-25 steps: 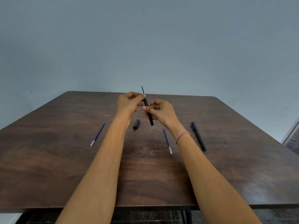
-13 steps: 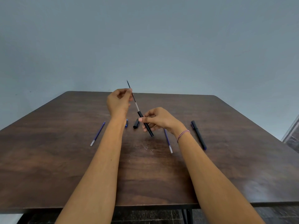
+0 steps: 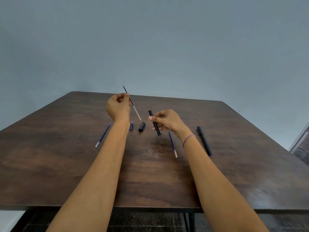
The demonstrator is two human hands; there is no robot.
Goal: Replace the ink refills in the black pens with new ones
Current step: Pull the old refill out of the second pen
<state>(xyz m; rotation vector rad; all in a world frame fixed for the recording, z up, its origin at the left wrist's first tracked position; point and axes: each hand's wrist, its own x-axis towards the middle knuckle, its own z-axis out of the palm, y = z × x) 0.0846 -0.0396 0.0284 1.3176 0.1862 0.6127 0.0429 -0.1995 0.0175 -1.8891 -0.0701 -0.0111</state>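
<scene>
My left hand [image 3: 118, 107] pinches a thin used refill [image 3: 133, 105], held tilted in the air and fully clear of the pen. My right hand [image 3: 167, 121] grips the empty black pen barrel [image 3: 154, 123], raised a little above the table. A black pen cap [image 3: 142, 126] and a small blue end piece [image 3: 131, 126] lie on the table between my hands. One blue refill [image 3: 102, 135] lies left of my left arm. Another blue refill [image 3: 173, 144] lies by my right wrist. A second, whole black pen [image 3: 204, 140] rests to the right.
A dark brown wooden table [image 3: 50, 156] carries everything, with its near edge just under my forearms. A plain grey wall stands behind. A dark piece of furniture [image 3: 301, 146] shows at the right edge.
The refill has come wholly out of the barrel. My left hand drew it up and left, while my right hand shifted the barrel right and down.
</scene>
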